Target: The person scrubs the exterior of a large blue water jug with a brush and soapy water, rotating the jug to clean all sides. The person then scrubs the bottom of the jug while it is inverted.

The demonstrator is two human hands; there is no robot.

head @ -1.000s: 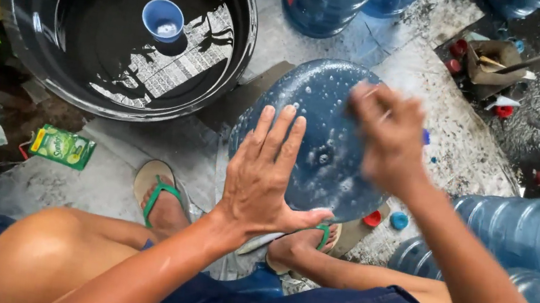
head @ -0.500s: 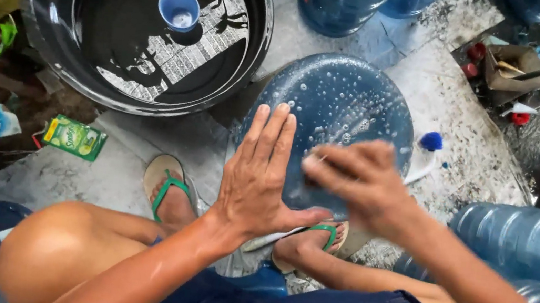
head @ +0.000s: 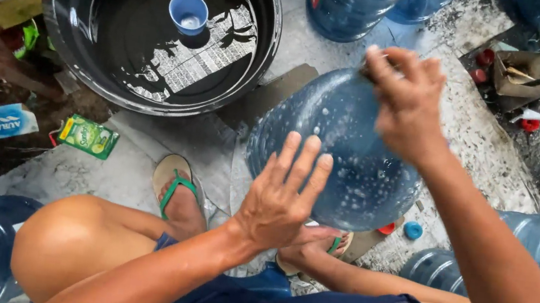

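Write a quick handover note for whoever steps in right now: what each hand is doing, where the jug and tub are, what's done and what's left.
Left hand: open, flat against the near side of the big blue water jug, steadying it.
Right hand: closed grip at the jug's far upper edge, blurred; what it holds cannot be made out.
Jug: lying tilted between the feet, its surface flecked with suds.
Black tub: at the upper left, holding water and a small blue cup.
Done: jug soaped in part.
Left: probably rinsing; suds remain.

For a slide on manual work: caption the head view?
Left hand steadies a soapy blue water jug while the right hand scrubs its top.
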